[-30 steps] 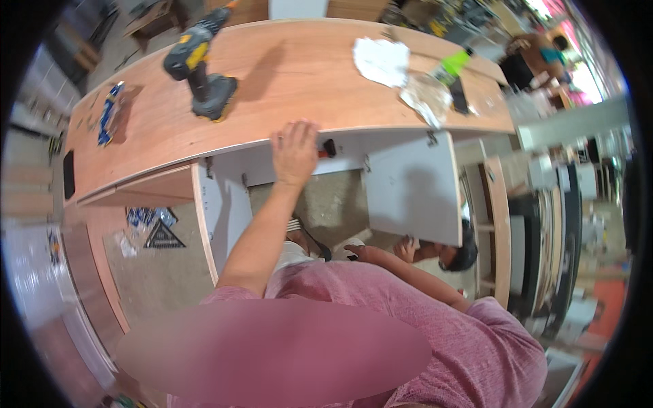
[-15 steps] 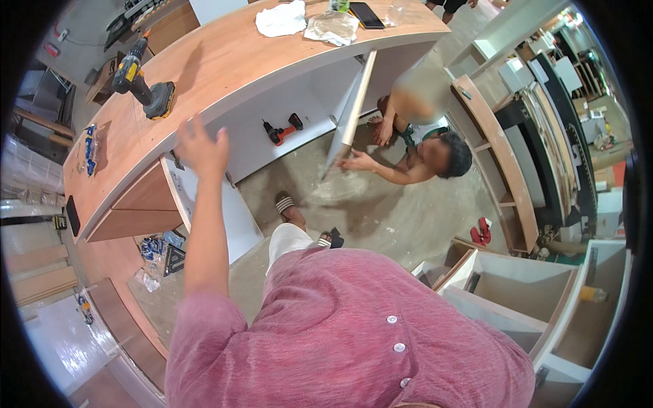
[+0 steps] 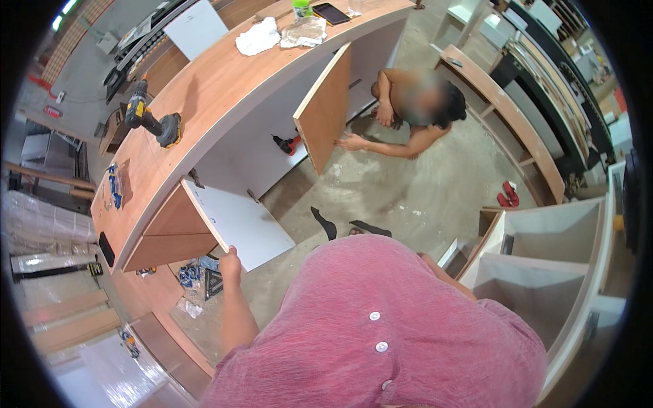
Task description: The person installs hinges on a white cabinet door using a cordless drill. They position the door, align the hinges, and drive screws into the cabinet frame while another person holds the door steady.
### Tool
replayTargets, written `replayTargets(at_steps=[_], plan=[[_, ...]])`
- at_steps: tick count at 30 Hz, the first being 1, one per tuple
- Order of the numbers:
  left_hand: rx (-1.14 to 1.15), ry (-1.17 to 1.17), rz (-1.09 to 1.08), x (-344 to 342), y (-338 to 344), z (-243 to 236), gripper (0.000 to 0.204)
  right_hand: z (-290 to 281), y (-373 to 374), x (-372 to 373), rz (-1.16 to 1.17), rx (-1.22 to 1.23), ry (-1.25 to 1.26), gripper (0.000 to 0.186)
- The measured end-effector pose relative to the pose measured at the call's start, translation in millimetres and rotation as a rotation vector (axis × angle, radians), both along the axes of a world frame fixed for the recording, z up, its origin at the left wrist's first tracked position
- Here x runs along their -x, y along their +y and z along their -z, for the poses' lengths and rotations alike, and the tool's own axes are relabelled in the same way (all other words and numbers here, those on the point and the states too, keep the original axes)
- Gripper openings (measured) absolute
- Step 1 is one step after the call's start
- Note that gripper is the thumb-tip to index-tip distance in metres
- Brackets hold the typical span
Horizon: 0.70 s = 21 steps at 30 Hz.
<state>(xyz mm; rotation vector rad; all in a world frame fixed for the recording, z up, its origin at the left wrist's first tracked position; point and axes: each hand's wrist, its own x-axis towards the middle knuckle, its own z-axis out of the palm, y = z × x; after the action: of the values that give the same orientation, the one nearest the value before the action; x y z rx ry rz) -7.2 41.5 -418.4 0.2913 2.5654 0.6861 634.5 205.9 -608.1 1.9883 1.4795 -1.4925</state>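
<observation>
My left hand [image 3: 232, 264] is closed on the outer edge of an ajar cabinet door [image 3: 248, 224], white on its inner face, with its fingers partly hidden by the panel. Metal hinges [image 3: 195, 178] join this door to a long curved wooden cabinet [image 3: 224, 85]. Part of my right arm [image 3: 447, 275] shows beside my pink shirt; the fingers of that hand are hidden. Farther along, a crouching person [image 3: 415, 102] has one hand against a second open door [image 3: 325, 112], wood-coloured on the side facing me.
On the countertop stand a yellow-black cordless drill [image 3: 153, 119], white cloth [image 3: 257, 36] and a phone [image 3: 330, 13]. A red-black drill [image 3: 287, 143] lies inside the cabinet. Open white cabinet boxes [image 3: 537, 272] are at right. Red slippers [image 3: 507, 194] and a black triangular square [image 3: 213, 284] lie lower down.
My left hand has come down from beside the countertop edge and taken hold of the near door's edge. The second door has turned, now showing its wooden face. My view has shifted.
</observation>
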Motion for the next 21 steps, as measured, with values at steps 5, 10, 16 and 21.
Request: replayTargets(at_steps=[5,10,16,21], plan=[[-0.040,-0.243,0.064,-16,37,-21,0.056,-20,1,63,-0.130,-0.011,0.029,0.068],[-0.171,-0.441,0.141,-32,85,-26,0.053,-51,0,107,-0.063,-0.068,0.100,0.067],[-0.092,-0.508,0.247,-24,163,-14,0.060,-17,-38,65,0.061,-0.119,0.104,0.071],[-0.139,-0.805,0.175,-7,244,-10,0.061,39,-98,-11,0.251,-0.083,0.117,0.070]])
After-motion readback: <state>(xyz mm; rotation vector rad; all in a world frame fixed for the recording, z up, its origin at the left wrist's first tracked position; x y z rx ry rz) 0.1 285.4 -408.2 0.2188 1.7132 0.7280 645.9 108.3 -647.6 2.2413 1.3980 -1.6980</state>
